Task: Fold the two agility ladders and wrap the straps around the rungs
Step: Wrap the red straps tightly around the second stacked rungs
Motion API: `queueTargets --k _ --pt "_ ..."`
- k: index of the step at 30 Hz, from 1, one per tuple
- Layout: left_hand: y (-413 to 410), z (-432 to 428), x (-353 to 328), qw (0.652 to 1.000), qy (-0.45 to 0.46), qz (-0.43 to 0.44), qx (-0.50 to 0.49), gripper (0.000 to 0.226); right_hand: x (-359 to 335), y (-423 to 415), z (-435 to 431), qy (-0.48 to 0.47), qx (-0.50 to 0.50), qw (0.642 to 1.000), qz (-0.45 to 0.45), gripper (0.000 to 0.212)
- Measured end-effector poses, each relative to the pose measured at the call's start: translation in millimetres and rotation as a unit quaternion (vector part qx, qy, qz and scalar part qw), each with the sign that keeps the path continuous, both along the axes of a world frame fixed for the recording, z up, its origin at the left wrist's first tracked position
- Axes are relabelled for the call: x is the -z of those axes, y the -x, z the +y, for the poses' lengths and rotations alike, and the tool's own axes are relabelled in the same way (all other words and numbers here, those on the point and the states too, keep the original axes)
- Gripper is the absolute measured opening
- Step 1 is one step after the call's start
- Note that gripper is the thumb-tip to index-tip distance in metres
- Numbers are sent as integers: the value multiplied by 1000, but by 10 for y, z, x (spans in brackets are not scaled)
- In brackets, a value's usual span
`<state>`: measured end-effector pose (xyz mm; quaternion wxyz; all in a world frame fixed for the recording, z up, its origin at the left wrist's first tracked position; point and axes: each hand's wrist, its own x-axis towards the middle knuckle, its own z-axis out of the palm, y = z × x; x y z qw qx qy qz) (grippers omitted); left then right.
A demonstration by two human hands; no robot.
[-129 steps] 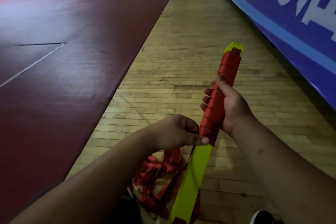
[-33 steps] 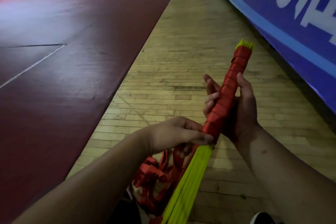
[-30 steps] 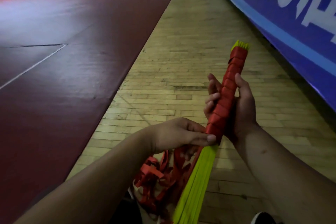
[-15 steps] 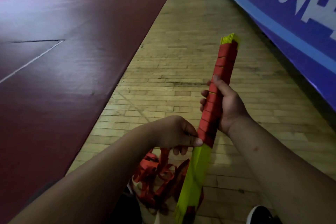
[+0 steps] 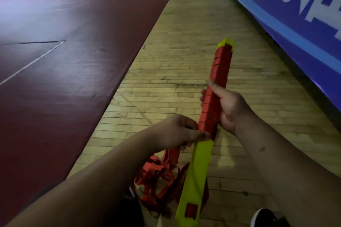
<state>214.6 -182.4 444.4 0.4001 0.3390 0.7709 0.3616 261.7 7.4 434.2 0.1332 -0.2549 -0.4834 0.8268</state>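
Low over the pale wooden plank floor (image 5: 184, 61), at your front, you hold a bundle of flat yellow-green plastic rungs (image 5: 201, 169). It is stacked face to face and tilted, running from about 6 o'clock up toward 1 o'clock.

- A red webbing strap (image 5: 221, 64) is wound in tight turns round the upper half of the bundle. Only a short yellow-green tip shows past the turns at the far end. The lower half is bare.
- Your right hand (image 5: 228, 108) grips the wrapped section from the 3 o'clock side. The thumb lies along the front face, pointing toward 12 o'clock, and the fingers curl round behind, their tips showing at the 9 o'clock edge.
- Your left hand (image 5: 177, 132) comes in from 8 o'clock. It pinches the strap between thumb and fingers at the lowest turn, where red meets yellow-green.
- From that pinch the strap drops to a loose heap of red strap (image 5: 156, 173) on the floor, at 7 o'clock of the bundle and partly behind it.
- A small red tab (image 5: 191, 210) shows in a slot near the bundle's near end.

Surroundings:
- A dark red court surface (image 5: 73, 61) covers the 9 to 11 o'clock side and meets the planks along a straight edge.
- A blue banner with large white characters (image 5: 295, 14) runs along the 1 to 3 o'clock side.
- The toe of a black shoe (image 5: 265, 217) sits at 5 o'clock.
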Motion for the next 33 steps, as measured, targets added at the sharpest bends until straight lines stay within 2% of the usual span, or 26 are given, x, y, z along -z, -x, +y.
queueTargets --k 2,5,11,15,19,21,25,27,29,31,33 --pt "12 6 -20 998 -40 -29 -44 34 -52 -46 -28 -23 -57 998 -28 32" --pt "100 6 -19 993 -72 -39 -82 39 -55 -110 -109 -92 -139 980 -105 40" --pt "157 49 27 999 -37 13 -17 33 0 -77 -137 -112 -124 976 -138 41" --pt "303 -5 28 995 30 76 51 13 6 -69 -102 -229 -110 953 -166 26" --pt "485 -119 18 983 91 139 81 23 6 -121 -59 -309 -99 925 -196 19" --pt "589 -219 10 976 115 157 102 27 31 -133 -49 -312 -115 921 -203 20" --pt "858 -455 93 948 210 208 123 42 19 -154 -39 -249 -126 938 -206 24" --pt "1001 -554 128 926 255 264 86 54 -17 -161 -38 -228 -126 944 -204 25" --pt "1139 -657 121 909 258 329 12 55 -48 -165 -35 -189 -125 953 -202 28" --pt "1288 -762 119 889 246 379 -70 46 -68 -165 -32 -157 -125 960 -197 33" --pt "1431 -856 146 891 203 367 -174 29 -66 -164 -21 -153 -126 961 -194 34"
